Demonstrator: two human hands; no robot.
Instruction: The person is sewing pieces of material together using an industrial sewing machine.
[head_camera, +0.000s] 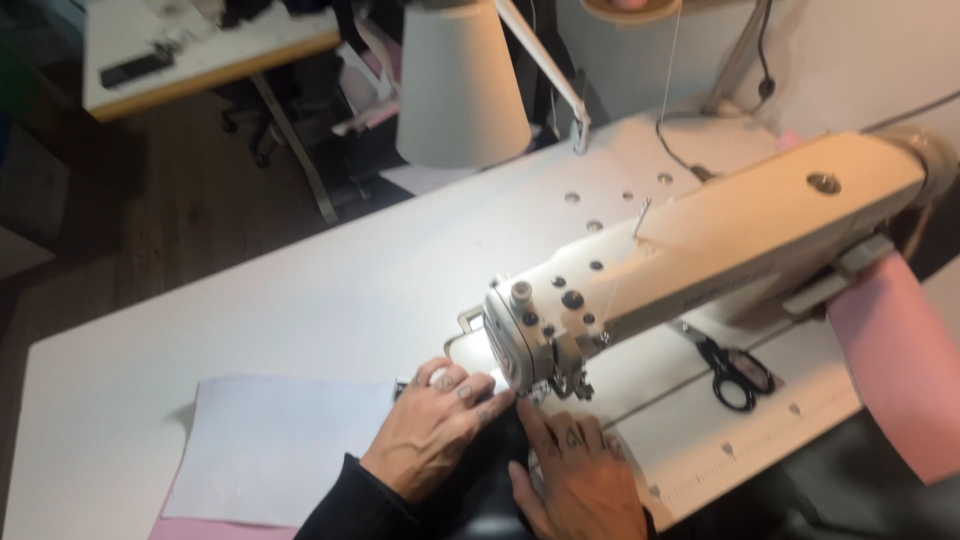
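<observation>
My left hand (436, 425) lies flat on a dark piece of fabric (497, 470) just left of the needle area, fingers stretched toward the presser foot (572, 384). Close beside it, my right hand (577, 470) presses down on the same fabric in front of the foot, index finger pointing at the needle. Both hands wear dark sleeves. The white industrial sewing machine (700, 250) stretches from the needle head up to the right. A white sheet of fabric or paper (275, 445) rests on the table left of my left hand.
Black-handled scissors (738, 372) lie on the machine bed under the arm. A white cone lamp (458, 85) hangs above the white table (300, 290). Pink fabric (895, 360) drapes at the right edge, with more pink at the bottom left. Another table stands at the far left.
</observation>
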